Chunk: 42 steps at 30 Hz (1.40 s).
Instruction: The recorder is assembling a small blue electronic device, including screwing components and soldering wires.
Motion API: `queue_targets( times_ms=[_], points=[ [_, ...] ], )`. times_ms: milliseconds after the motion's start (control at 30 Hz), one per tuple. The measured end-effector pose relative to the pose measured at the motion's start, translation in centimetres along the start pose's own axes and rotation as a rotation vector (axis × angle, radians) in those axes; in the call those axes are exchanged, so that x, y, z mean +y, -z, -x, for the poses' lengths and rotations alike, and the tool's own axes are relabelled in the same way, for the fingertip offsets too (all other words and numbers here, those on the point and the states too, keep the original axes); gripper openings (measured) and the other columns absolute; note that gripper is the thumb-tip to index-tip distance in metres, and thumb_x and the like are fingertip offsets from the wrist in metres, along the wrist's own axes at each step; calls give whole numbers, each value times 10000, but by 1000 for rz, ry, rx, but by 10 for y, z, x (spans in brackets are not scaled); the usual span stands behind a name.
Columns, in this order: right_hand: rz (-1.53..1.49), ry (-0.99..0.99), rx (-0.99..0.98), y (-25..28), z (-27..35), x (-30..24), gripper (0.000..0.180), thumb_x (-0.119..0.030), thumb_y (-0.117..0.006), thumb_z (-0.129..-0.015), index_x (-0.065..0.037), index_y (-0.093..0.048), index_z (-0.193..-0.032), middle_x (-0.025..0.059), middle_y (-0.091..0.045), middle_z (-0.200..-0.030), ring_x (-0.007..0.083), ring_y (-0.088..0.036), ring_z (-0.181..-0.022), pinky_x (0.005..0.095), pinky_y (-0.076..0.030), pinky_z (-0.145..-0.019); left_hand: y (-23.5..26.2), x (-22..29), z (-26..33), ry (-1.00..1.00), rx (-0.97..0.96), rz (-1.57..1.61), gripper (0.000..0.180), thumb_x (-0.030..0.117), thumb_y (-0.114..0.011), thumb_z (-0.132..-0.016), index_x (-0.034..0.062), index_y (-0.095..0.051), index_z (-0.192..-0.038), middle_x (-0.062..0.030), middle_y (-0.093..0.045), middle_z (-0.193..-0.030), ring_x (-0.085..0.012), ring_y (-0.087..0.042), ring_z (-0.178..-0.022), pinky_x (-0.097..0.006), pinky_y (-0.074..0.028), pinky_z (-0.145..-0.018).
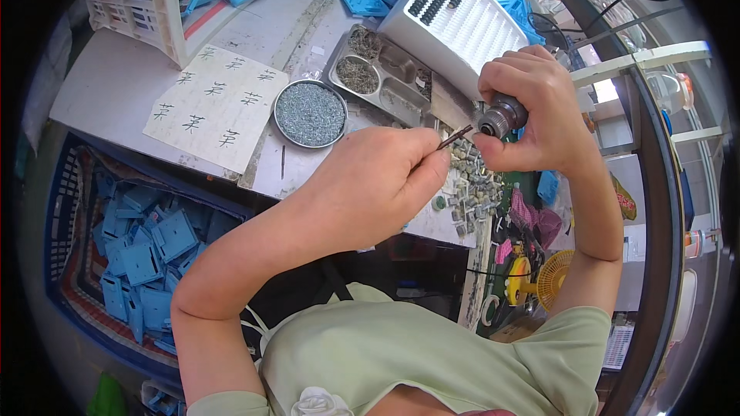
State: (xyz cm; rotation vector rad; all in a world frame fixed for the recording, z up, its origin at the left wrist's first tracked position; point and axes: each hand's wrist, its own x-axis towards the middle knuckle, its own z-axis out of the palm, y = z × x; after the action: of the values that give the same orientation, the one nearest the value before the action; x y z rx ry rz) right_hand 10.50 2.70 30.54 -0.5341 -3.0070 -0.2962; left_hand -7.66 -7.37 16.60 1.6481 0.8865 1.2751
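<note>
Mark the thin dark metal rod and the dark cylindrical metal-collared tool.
Thin dark metal rod (456, 137): head view, middle of its exposed length.
Dark cylindrical metal-collared tool (504, 114): head view, on its collar.

A person's left grip (370, 189) pinches between thumb and forefinger, its bare forearm (262, 243) slanting up from lower left. The right grip (547, 112), higher, curls its fingers (505, 77); both elbows (189, 300) bend.

A pale worktable (100, 96) spans the upper left, grey floor (71, 356) below, dark-posted shelving (668, 185) along the right.
</note>
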Motion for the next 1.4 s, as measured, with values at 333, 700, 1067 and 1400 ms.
queue_targets(
  times_ms=[333,700,1067,1400],
  points=[
    [38,11,-42,0,-1,-1,392,-375,-792,-594,-91,-636,-814,63,-582,-642,311,-613,-650,409,-461,-697,1,1,-3,-47,-31,-113,255,186,-552,-1003,-26,-583,-864,-215,-535,-673,-412,-529,-634,-453,-415,-594],
    [110,-85,-161,6,-3,-7,484,-510,-850,-662,-112,-665,-867,38,-624,-686,288,-644,-702,435,-475,-856,2,-1,0,-38,-5,-84,265,185,-552,-1009,-29,-567,-854,-200,-514,-678,-358,-498,-609,-430,-405,-590],
    [185,178,-70,3,-8,-5,465,-520,-808,-711,-118,-654,-884,4,-583,-736,235,-604,-854,596,-276,-1150,7,-1,4,43,12,-52,287,209,-541,-1000,-29,-600,-851,-256,-617,-756,-469,-613,-761,-519,-453,-651],
    [505,134,225,-30,-16,-8,418,-457,-786,-722,-129,-618,-917,-8,-593,-805,211,-575,-923,422,-444,-960,13,-12,16,45,80,9,294,204,-536,-1017,-29,-558,-839,-244,-553,-695,-456,-558,-678,-470,-428,-606]
  ],
)
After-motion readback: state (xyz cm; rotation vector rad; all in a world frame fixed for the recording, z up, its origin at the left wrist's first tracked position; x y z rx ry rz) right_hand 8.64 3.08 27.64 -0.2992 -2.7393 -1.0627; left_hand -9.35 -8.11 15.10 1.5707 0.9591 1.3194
